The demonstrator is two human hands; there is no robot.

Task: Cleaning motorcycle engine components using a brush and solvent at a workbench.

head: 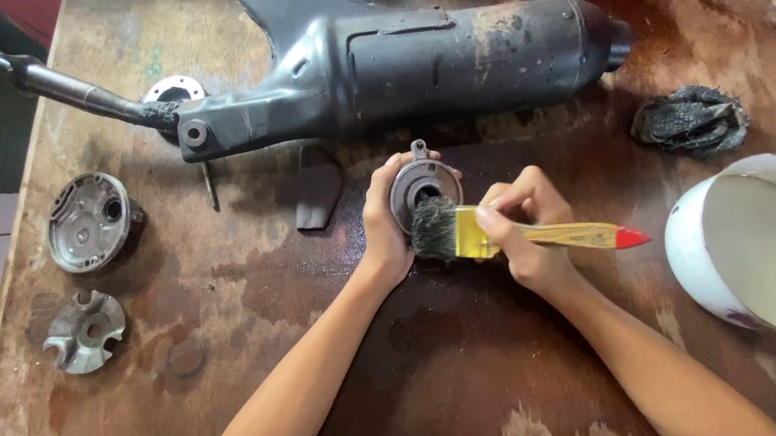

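Head view: left hand (387,223) grips a round grey metal engine part (420,186) with 1 dark centre hole; right hand (524,232) grips a yellow-handled paintbrush (505,234), bristles on it

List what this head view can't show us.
- Round metal part: back and lower edge hidden by left hand and brush bristles.
- Brush handle's middle: covered by right hand.
- White bucket: cut off by right frame edge.
- Exhaust pipe end: leaves the frame top left.
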